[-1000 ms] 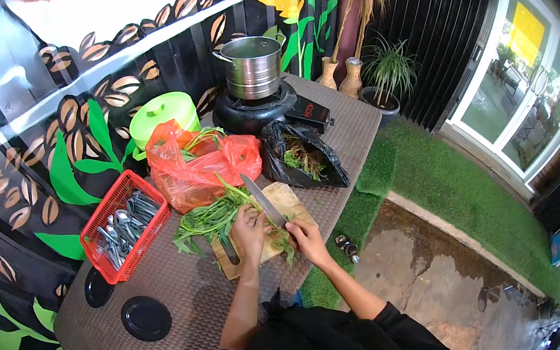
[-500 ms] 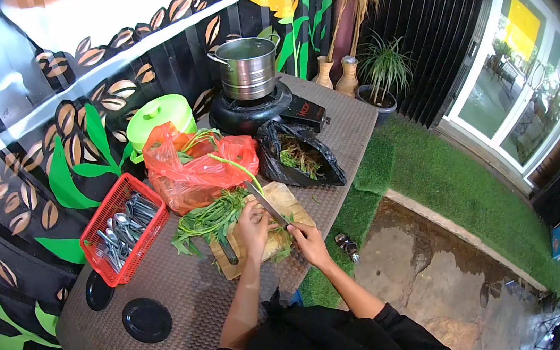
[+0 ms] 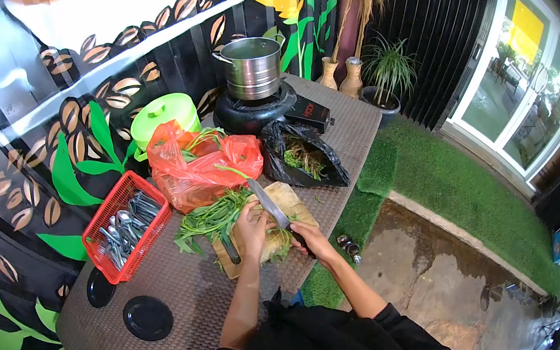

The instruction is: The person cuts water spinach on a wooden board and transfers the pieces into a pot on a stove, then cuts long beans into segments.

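My right hand (image 3: 310,241) is closed round the dark handle of a knife (image 3: 270,205), its blade pointing up and away over the wooden cutting board (image 3: 284,197). Close to the blade, my left hand (image 3: 253,228) has its fingers bent round a green vegetable stem (image 3: 233,171), which sticks out beyond the knife tip; the grip itself is partly hidden. A heap of leafy greens (image 3: 212,220) lies on the left side of the board and spills onto the table. Cut leafy bits lie on the board under my hands.
Behind the board are a red plastic bag (image 3: 199,172) with greens and a black plastic bag (image 3: 309,171) with trimmings. A steel pot (image 3: 253,73) stands on a stove (image 3: 234,116). A red basket (image 3: 162,221) of cutlery and a black lid (image 3: 148,318) lie left.
The knife has turned so more of its blade face shows, and the stem's free end has dropped lower. My left hand stays almost in place.
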A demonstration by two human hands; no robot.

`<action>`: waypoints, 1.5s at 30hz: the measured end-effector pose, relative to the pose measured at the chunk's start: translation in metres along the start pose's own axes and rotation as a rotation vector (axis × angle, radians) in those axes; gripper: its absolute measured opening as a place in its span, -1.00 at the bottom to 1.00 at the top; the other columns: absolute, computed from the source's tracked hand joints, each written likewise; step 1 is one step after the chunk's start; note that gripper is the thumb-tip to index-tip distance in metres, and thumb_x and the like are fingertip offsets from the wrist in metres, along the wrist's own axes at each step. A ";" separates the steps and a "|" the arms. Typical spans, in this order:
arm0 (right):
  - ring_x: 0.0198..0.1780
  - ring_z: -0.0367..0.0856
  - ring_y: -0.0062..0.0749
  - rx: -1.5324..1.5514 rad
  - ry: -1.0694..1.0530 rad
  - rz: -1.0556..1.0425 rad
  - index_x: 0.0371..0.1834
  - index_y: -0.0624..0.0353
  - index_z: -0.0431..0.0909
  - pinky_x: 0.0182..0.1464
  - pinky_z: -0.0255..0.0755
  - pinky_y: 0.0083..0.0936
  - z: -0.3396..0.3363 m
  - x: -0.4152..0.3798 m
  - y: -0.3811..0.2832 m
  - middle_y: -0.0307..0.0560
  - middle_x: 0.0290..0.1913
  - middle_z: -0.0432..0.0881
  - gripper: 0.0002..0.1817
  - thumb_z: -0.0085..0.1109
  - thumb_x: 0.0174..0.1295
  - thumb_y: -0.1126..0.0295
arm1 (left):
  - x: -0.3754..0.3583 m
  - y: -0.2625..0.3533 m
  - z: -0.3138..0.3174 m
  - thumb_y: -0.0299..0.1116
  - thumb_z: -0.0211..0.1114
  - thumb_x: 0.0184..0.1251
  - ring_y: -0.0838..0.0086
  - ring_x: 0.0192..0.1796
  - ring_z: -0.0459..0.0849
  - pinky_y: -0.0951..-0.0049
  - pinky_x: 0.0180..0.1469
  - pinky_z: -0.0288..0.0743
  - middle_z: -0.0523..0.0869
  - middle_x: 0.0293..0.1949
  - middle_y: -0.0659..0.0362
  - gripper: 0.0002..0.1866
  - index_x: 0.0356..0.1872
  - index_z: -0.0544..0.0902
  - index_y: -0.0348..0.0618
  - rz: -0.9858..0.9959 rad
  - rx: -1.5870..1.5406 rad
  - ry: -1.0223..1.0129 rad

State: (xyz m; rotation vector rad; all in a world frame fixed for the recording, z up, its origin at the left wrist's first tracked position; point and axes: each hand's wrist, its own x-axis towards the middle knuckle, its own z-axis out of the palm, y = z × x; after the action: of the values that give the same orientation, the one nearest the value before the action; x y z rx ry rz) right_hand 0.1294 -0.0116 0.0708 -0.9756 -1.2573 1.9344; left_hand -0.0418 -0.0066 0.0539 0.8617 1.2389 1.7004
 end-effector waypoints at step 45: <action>-0.70 0.24 -0.70 -0.449 0.083 -0.059 -0.48 0.21 0.52 -0.66 0.08 -0.66 -0.010 0.050 -0.008 -0.35 -0.69 0.37 -0.59 0.02 0.32 0.07 | -0.006 -0.006 -0.010 -0.40 0.28 0.25 0.42 -0.34 0.64 0.50 -0.36 0.58 0.56 -0.13 0.06 -0.59 0.07 0.40 -0.31 -0.107 -0.176 0.167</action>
State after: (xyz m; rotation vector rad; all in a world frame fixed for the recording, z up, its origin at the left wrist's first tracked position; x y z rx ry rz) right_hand 0.1115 0.0366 0.0631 -1.2061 -1.6910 1.5779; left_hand -0.0466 -0.0150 0.0456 0.5482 1.2012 1.7919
